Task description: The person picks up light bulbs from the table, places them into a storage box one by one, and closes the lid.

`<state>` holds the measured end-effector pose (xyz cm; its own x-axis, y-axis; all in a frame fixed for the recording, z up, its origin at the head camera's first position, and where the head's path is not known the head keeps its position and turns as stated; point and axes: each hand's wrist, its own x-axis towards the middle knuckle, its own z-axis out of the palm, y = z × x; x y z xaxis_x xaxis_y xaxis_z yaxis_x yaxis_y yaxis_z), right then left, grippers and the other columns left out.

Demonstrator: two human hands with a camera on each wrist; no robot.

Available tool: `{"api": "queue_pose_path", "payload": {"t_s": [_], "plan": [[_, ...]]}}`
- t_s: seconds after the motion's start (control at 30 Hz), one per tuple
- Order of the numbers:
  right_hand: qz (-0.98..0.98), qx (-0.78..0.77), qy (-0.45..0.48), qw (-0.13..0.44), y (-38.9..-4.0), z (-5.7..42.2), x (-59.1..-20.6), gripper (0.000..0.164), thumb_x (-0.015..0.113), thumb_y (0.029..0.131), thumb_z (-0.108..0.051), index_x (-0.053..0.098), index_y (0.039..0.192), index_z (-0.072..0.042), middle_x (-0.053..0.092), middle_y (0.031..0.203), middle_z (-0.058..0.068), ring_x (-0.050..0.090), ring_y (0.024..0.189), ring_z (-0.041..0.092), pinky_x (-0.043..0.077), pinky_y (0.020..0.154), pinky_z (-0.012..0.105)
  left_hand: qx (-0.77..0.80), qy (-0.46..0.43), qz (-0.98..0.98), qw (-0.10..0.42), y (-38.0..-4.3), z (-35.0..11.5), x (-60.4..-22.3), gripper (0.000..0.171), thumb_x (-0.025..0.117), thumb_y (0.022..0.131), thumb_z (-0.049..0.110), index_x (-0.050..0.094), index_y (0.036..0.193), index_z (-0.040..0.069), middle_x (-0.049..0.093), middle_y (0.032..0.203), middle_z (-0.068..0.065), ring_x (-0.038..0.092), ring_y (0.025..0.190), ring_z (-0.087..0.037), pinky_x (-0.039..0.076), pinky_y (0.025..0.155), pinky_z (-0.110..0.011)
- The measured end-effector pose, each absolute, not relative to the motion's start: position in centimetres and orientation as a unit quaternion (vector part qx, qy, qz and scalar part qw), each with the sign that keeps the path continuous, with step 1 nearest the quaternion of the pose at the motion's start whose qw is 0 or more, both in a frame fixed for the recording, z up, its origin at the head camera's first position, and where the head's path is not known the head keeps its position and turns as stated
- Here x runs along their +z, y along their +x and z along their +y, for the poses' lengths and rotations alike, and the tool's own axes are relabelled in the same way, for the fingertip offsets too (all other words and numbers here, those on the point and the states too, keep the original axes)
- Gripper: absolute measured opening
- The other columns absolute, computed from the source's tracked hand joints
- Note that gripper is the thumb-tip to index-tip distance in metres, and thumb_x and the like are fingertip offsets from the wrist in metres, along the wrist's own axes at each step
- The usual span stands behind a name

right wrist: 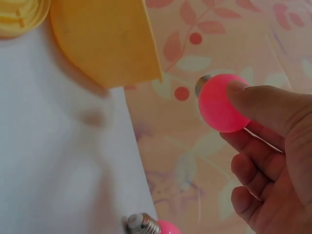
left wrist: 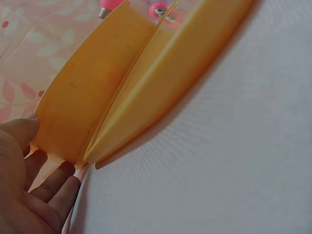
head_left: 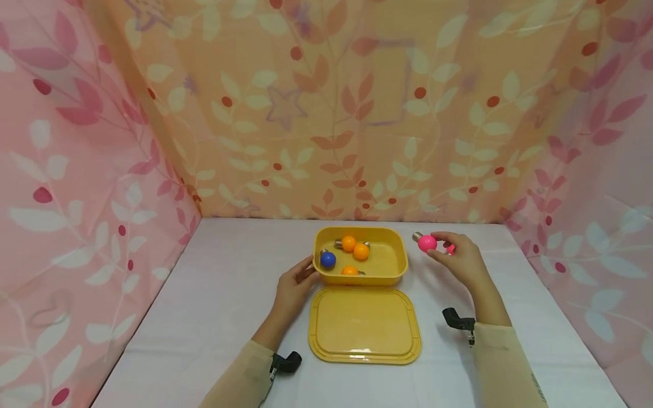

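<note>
The person's right hand (head_left: 461, 258) pinches a pink bulb (head_left: 427, 243) between thumb and fingers, holding it above the tabletop (head_left: 229, 272) just to the right of an open yellow box (head_left: 388, 258); the bulb's metal base points toward the box, away from the palm. The left hand (head_left: 293, 289) grips the box's left end, thumb at the rim and fingers against the outside. Inside lie three orange bulbs (head_left: 361, 251) and a blue bulb (head_left: 328, 260), the nearest orange one partly hidden by the front wall. A second pink bulb (right wrist: 169, 227) rests on the tabletop near the right hand, and a yellow lid (head_left: 364, 326) lies flat just in front of the box.
</note>
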<state>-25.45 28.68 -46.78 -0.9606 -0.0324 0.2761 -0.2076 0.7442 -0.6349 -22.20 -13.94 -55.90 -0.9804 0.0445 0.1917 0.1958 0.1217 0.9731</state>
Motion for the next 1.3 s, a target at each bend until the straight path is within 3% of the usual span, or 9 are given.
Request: {"api": "queue_pose_path", "payload": {"t_s": [0.23, 0.57, 0.9, 1.13, 1.3], "plan": [[-0.923, 0.358, 0.083, 0.117, -25.3, 27.6, -45.6, 0.053, 0.082, 0.087, -0.043, 0.07, 0.129, -0.014, 0.068, 0.116, 0.01, 0.052, 0.099, 0.026, 0.046, 0.08, 0.038, -0.658, -0.079, -0.747, 0.059, -22.1, -14.0, -55.7, 0.054, 0.074, 0.096, 0.025, 0.058, 0.147, 0.017, 0.06, 0.147, -0.004, 0.066, 0.123, -0.02, 0.056, 0.098, -0.025], [-0.929, 0.34, 0.141, 0.038, -26.5, 26.0, -43.9, 0.051, 0.082, 0.087, -0.041, 0.069, 0.129, -0.015, 0.067, 0.12, 0.007, 0.053, 0.108, 0.028, 0.046, 0.09, 0.045, -0.657, -0.074, -0.749, 0.053, -22.0, -13.8, -55.5, 0.054, 0.074, 0.096, 0.025, 0.058, 0.147, 0.017, 0.06, 0.146, -0.004, 0.066, 0.123, -0.017, 0.056, 0.097, -0.024], [-0.932, 0.311, 0.181, -0.035, -28.6, 23.4, -41.7, 0.043, 0.084, 0.085, -0.04, 0.074, 0.122, -0.021, 0.067, 0.111, 0.008, 0.053, 0.098, 0.028, 0.049, 0.075, 0.037, -0.644, -0.083, -0.758, 0.059, -21.9, -13.9, -55.5, 0.056, 0.074, 0.097, 0.027, 0.056, 0.148, 0.016, 0.061, 0.146, -0.008, 0.066, 0.123, -0.017, 0.055, 0.1, -0.026], [-0.927, 0.272, 0.243, -0.087, -30.8, 21.4, -40.7, 0.035, 0.084, 0.085, -0.035, 0.077, 0.118, -0.023, 0.072, 0.112, -0.003, 0.06, 0.109, 0.03, 0.052, 0.091, 0.045, -0.645, -0.078, -0.758, 0.06, -21.9, -13.9, -55.6, 0.055, 0.074, 0.096, 0.027, 0.057, 0.147, 0.017, 0.062, 0.145, -0.007, 0.067, 0.122, -0.016, 0.055, 0.098, -0.026], [-0.916, 0.271, 0.274, -0.114, -32.0, 19.9, -40.7, 0.029, 0.083, 0.086, -0.027, 0.078, 0.114, -0.023, 0.073, 0.108, -0.005, 0.059, 0.108, 0.03, 0.051, 0.093, 0.045, -0.644, -0.086, -0.757, 0.062, -21.9, -14.0, -55.6, 0.057, 0.074, 0.096, 0.029, 0.056, 0.149, 0.016, 0.06, 0.147, -0.007, 0.066, 0.123, -0.018, 0.055, 0.099, -0.028]]}}
